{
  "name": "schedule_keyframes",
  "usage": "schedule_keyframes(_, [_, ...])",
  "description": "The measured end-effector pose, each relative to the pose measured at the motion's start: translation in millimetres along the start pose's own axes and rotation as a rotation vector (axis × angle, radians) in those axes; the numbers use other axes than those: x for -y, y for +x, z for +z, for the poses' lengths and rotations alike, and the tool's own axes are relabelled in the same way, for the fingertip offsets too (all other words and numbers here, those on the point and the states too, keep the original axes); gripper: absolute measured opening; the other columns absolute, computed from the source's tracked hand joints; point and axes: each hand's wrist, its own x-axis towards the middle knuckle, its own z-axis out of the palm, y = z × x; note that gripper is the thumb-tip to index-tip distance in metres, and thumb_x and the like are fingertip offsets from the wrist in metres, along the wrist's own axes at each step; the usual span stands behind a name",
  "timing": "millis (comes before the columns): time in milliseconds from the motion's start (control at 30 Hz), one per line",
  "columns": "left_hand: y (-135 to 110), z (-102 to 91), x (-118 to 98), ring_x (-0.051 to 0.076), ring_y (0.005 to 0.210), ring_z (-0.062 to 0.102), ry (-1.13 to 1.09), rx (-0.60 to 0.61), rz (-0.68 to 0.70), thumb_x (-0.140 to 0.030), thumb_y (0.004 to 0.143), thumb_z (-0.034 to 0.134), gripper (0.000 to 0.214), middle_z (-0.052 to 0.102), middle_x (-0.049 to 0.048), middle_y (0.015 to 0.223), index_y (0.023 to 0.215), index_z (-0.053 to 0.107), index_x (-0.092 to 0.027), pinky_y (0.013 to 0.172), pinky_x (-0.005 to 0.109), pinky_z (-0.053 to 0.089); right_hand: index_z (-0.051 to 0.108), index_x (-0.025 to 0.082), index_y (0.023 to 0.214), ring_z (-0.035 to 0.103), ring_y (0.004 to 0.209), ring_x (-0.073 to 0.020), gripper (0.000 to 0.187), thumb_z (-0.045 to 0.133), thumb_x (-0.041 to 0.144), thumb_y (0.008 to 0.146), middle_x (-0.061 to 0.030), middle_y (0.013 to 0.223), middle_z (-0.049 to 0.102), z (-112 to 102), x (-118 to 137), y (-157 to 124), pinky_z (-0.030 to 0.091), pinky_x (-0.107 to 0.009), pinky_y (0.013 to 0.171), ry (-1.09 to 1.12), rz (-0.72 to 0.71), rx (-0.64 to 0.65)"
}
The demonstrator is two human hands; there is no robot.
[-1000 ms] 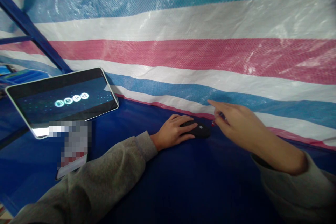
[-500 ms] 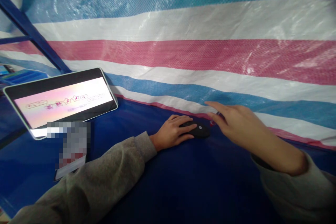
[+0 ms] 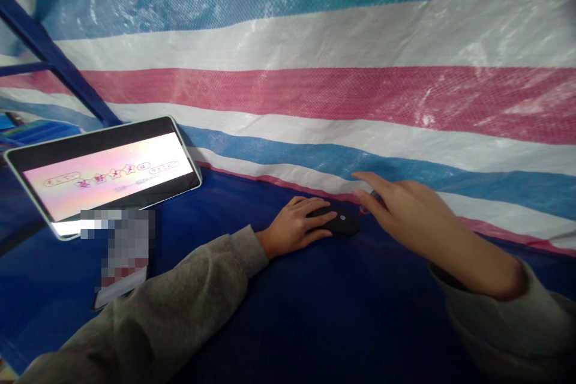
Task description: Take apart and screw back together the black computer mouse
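My left hand lies over one end of a black computer mouse on the blue surface, its fingers bent round and across it. A small pale round spot shows on the mouse beside the fingertips. Just right of the mouse is my right hand, raised, with its index finger stretched out and the thumb below. Behind the thumb, a small dark purplish thing shows with a reddish bit near the thumb tip. My fingers hide most of it, so its kind is unclear. The right hand does not touch the mouse.
A tablet-like screen with a lit pink picture stands tilted at the left. A phone-shaped thing, partly blurred out, lies in front of it by my left sleeve. Striped plastic sheeting rises behind the blue surface; a blue frame bar stands left.
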Motion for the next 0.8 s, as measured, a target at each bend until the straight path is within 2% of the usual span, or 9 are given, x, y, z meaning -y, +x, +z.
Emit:
schedule_keyframes(200, [0.1,0.1,-0.1,0.022,0.121,0.056,-0.011,0.009,-0.009,-0.045,0.097,0.049,0.04,0.059,0.0114,0.131,0.128,0.059,-0.021,0.099,0.039,0.044,0.065,0.017,0.109,0.07,0.086,-0.0262,0.034,0.042,0.019,0.085,-0.0098,0.104,0.073,-2.3,-0.1,-0.2,0.048,-0.033,0.071,0.095,-0.034,-0.044])
schedule_keyframes(333, [-0.5,0.7,0.4,0.022,0.123,0.055,-0.018,0.011,-0.01,-0.044,0.097,0.048,0.04,0.059,0.0113,0.132,0.129,0.058,-0.022,0.1,0.039,0.044,0.064,0.017,0.113,0.071,0.082,-0.0253,0.035,0.041,0.019,0.087,-0.0097,0.098,0.075,-1.5,-1.6,0.1,0.047,-0.033,0.069,0.061,-0.051,-0.043])
schedule_keyframes(467, [-1.4,2.0,1.2,0.022,0.124,0.055,-0.024,0.007,-0.008,-0.043,0.097,0.05,0.039,0.058,0.0107,0.134,0.129,0.058,-0.022,0.101,0.04,0.043,0.063,0.018,0.117,0.07,0.073,-0.026,0.036,0.036,0.027,0.094,-0.0102,0.091,0.076,-0.6,-3.8,0.4,0.044,-0.033,0.063,0.023,-0.062,-0.018])
schedule_keyframes(600, [-2.2,3.5,2.0,0.022,0.126,0.054,-0.036,0.002,-0.013,-0.044,0.097,0.049,0.039,0.058,0.01,0.135,0.129,0.058,-0.023,0.102,0.04,0.044,0.064,0.022,0.116,0.07,0.071,-0.0254,0.035,0.037,0.033,0.096,-0.0086,0.087,0.076,0.0,-5.0,0.0,0.042,-0.032,0.062,0.014,-0.07,-0.014])
schedule_keyframes(800, [-2.9,4.2,2.2,0.022,0.127,0.053,-0.025,0.004,-0.016,-0.044,0.097,0.049,0.039,0.057,0.0097,0.136,0.129,0.058,-0.023,0.103,0.041,0.043,0.064,0.022,0.118,0.071,0.071,-0.0271,0.036,0.039,0.037,0.097,-0.0091,0.088,0.076,1.3,-4.2,-0.9,0.043,-0.033,0.061,0.014,-0.06,-0.03])
